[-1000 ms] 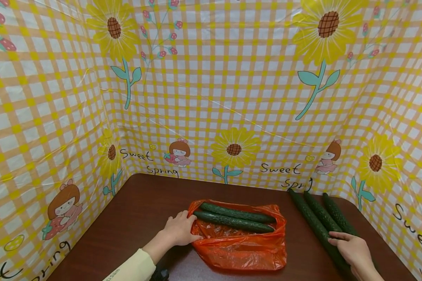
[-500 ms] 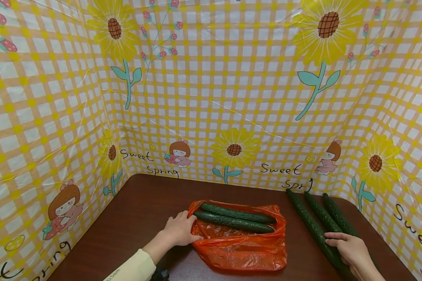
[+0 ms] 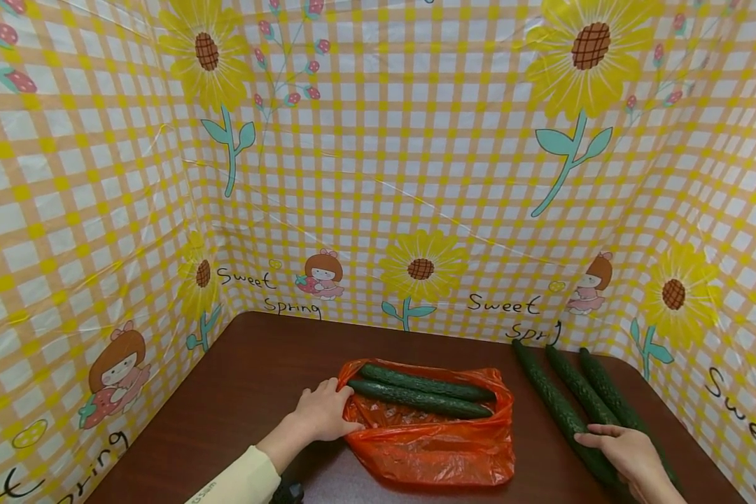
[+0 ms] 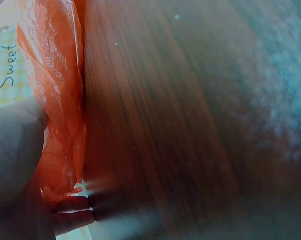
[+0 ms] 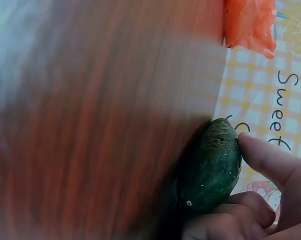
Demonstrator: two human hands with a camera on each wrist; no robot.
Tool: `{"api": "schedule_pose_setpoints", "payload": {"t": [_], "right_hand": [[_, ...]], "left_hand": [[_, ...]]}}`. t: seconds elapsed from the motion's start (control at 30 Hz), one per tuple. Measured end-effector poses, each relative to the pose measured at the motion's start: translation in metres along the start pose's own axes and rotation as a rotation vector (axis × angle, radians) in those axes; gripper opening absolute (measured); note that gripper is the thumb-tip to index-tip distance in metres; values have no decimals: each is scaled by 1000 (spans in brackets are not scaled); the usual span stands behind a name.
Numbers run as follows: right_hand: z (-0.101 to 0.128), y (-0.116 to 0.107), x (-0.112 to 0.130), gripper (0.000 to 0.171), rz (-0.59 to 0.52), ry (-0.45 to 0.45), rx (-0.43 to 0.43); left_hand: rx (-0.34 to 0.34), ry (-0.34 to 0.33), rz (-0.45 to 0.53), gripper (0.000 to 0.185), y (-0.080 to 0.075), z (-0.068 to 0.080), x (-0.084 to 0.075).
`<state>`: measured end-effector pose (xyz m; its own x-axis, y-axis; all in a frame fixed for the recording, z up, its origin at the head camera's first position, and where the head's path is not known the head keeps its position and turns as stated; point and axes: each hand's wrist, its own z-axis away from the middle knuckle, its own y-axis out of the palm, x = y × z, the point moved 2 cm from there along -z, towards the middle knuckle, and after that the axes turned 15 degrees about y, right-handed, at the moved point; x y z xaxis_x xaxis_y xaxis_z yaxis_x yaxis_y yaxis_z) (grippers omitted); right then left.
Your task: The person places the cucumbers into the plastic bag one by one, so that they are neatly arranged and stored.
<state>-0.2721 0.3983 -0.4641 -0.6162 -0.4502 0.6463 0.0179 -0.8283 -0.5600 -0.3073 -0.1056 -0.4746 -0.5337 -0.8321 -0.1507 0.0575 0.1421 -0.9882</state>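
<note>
On the table lies a red plastic bag (image 3: 435,455), its mouth spread towards the top, with two cucumbers (image 3: 422,397) side by side inside. My left hand (image 3: 321,411) grips the bag's left edge, thumb at the opening; in the left wrist view the fingers (image 4: 73,212) bend round the crumpled plastic. To the right, three long dark green cucumbers lie roughly parallel. My right hand (image 3: 626,453) holds the leftmost cucumber (image 3: 551,395) near its close end. In the right wrist view, the thumb (image 5: 270,157) presses one side of this cucumber and bent fingers lie against the other.
Beside the held one lie a middle cucumber (image 3: 579,385) and a right cucumber (image 3: 614,392), their far tips close to the back wall. Checked cloth (image 3: 365,175) walls the brown table (image 3: 258,357) at back and sides. A small black object (image 3: 288,492) sits below the left sleeve.
My right hand has shifted slightly left and towards me, and the leftmost cucumber has moved left, widening its gap to the middle one. My left hand and the bag have stayed put.
</note>
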Motion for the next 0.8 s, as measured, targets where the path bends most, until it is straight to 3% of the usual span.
{"api": "schedule_pose_setpoints", "payload": {"t": [0.37,0.8], "right_hand": [[-4,-3,-6,72,-103,41,110],[-9,2,-8,89,-48,51,118]], "left_hand": [[4,6,16,74,-1,-1,1],[10,-2,0,74,-1,1,0]]}}
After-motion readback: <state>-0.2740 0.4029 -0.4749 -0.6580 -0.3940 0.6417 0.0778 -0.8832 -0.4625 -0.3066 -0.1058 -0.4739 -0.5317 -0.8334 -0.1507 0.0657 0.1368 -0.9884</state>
